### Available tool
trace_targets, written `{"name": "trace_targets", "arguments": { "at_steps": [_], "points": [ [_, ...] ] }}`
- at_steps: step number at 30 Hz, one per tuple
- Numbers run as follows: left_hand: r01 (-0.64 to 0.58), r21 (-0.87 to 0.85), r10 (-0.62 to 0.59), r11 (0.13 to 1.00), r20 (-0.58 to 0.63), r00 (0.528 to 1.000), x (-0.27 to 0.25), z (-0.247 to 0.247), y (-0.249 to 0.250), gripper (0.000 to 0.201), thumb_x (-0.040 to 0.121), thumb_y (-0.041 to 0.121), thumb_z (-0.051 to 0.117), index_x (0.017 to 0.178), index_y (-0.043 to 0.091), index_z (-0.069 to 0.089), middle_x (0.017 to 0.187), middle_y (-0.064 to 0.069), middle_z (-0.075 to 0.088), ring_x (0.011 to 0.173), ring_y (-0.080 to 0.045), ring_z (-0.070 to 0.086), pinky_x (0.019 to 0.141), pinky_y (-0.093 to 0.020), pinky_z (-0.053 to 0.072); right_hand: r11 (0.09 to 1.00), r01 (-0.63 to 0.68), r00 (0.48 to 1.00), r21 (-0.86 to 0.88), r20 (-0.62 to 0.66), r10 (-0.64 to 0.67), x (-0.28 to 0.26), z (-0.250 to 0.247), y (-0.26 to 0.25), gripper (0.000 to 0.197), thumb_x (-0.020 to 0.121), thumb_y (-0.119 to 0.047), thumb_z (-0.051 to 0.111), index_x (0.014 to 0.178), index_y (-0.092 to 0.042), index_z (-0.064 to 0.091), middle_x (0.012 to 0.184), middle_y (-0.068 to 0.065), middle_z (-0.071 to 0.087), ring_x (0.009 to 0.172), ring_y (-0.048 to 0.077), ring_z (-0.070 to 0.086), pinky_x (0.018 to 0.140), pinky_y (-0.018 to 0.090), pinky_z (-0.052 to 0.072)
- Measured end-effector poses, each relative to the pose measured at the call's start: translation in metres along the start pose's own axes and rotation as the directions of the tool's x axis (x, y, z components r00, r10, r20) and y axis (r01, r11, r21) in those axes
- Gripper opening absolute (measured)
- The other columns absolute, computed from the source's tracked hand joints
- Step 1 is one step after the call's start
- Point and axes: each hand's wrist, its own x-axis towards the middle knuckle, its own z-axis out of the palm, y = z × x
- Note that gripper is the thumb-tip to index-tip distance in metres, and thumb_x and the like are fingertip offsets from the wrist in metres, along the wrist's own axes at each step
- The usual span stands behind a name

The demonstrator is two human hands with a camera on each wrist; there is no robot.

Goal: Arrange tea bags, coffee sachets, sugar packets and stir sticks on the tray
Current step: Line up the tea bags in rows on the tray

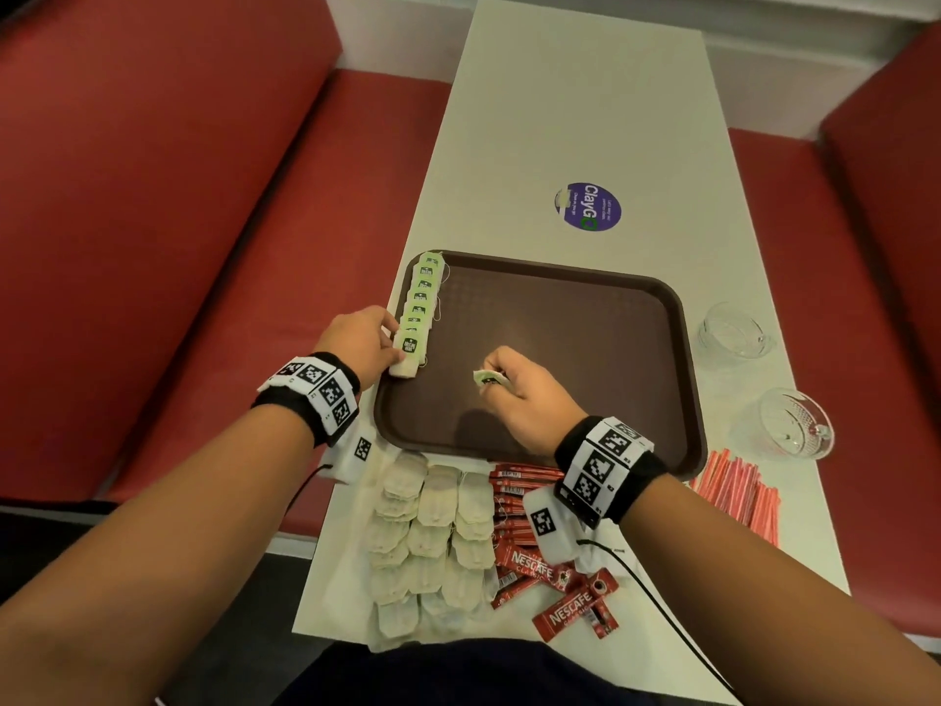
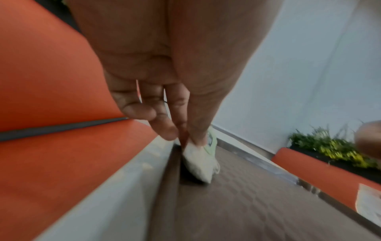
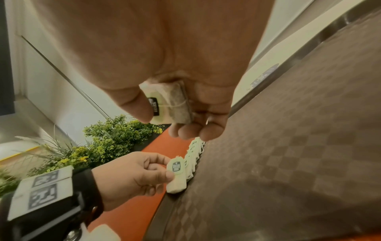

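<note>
Item: tea bag (image 1: 486, 377), pinched in your right hand (image 1: 524, 394) over the tray (image 1: 560, 318), lay right of the tea-bag row (image 1: 418, 308) whose near end your left hand (image 1: 359, 343) pinched, the row's long axis running away from you along the left rim.

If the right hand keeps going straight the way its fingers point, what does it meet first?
Probably the nearest tea bag of the row along the tray's left edge, pinched by the left hand. The right hand, holding another tea bag, points there across bare tray; depth unclear.
</note>
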Motion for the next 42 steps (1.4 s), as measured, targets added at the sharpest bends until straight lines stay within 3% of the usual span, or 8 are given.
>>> {"name": "trace_targets", "arguments": {
  "at_steps": [10,15,19,24,28,33,38,42],
  "points": [
    [0.113,0.007,-0.113,0.994,-0.027,0.993,0.012,0.011,0.006,0.037,0.071,0.029,0.087,0.095,0.026,0.058,0.092,0.001,0.068,0.084,-0.019,0.065,0.074,-0.03,0.053,0.999,-0.028,1.0,-0.035,0.001,0.028,0.002,0.007,0.001,0.005,0.097,-0.02,0.057,0.093,-0.02,0.055,0.086,-0.005,0.059,0.079,0.016,0.054,0.073,0.035,0.044],
    [0.066,0.113,-0.063,0.991,-0.028,0.998,0.017,0.011,0.028,0.035,0.082,0.041,0.075,0.103,0.02,0.057,0.099,-0.003,0.061,0.088,-0.024,0.06,0.072,-0.031,0.048,0.999,-0.016,1.0,-0.051,-0.007,0.015,0.003,0.006,0.002,0.008,0.097,-0.022,0.061,0.091,-0.024,0.055,0.088,-0.007,0.059,0.081,0.013,0.055,0.069,0.025,0.043],
    [0.01,0.344,-0.025,0.939,0.04,0.999,0.023,0.013,0.045,0.054,0.081,0.05,0.074,0.113,0.011,0.055,0.106,-0.011,0.063,0.097,-0.031,0.062,0.069,-0.035,0.047,0.998,-0.021,1.0,-0.061,-0.002,0.021,0.003,0.005,0.003,0.008,0.095,-0.023,0.064,0.09,-0.025,0.058,0.089,-0.007,0.06,0.08,0.009,0.055,0.066,0.018,0.04],
    [-0.007,0.369,-0.023,0.93,0.076,0.997,0.022,0.008,0.049,0.05,0.083,0.048,0.073,0.112,0.012,0.055,0.108,-0.011,0.064,0.096,-0.031,0.062,0.071,-0.036,0.049,0.999,0.002,0.999,-0.054,-0.046,-0.004,0.005,0.004,0.003,0.006,0.094,-0.021,0.065,0.09,-0.018,0.061,0.088,-0.002,0.062,0.075,0.011,0.054,0.064,0.017,0.04],
    [-0.131,0.169,0.126,0.977,0.04,0.991,0.007,-0.006,0.05,0.032,0.089,0.051,0.064,0.102,0.022,0.058,0.094,0.001,0.064,0.088,-0.022,0.061,0.076,-0.035,0.051,1.0,-0.009,0.999,-0.022,-0.047,0.008,0.008,0.002,0.004,0.005,0.094,-0.02,0.066,0.094,-0.018,0.061,0.082,-0.005,0.063,0.072,0.011,0.056,0.068,0.021,0.045],
    [-0.406,-0.19,0.428,0.894,0.097,0.898,-0.045,-0.023,0.063,0.016,0.091,0.046,0.065,0.091,0.03,0.068,0.083,0.005,0.067,0.075,-0.013,0.06,0.069,-0.026,0.048,1.0,-0.024,0.998,-0.006,-0.064,0.024,0.007,0.001,0.005,0.013,0.09,-0.022,0.072,0.093,-0.021,0.059,0.085,-0.003,0.066,0.076,0.015,0.061,0.068,0.024,0.049],
    [-0.529,-0.101,0.538,0.843,0.116,0.835,-0.064,-0.017,0.058,0.013,0.087,0.033,0.073,0.097,0.025,0.071,0.084,0.009,0.067,0.076,-0.009,0.059,0.073,-0.031,0.05,0.998,-0.008,0.998,0.064,-0.064,0.012,0.006,0.007,0.007,0.028,0.083,-0.024,0.079,0.094,-0.024,0.053,0.082,-0.004,0.067,0.071,0.016,0.06,0.067,0.029,0.054],
    [-0.553,-0.116,0.559,0.825,0.016,0.829,-0.069,-0.014,0.053,0.006,0.088,0.025,0.073,0.093,0.021,0.072,0.079,0.011,0.064,0.068,0.0,0.053,0.067,-0.02,0.043,1.0,0.006,0.997,0.0,-0.077,-0.006,0.006,0.01,0.007,0.025,0.081,-0.025,0.082,0.091,-0.025,0.059,0.075,-0.008,0.062,0.063,0.007,0.052,0.06,0.022,0.045]
  ]
}}
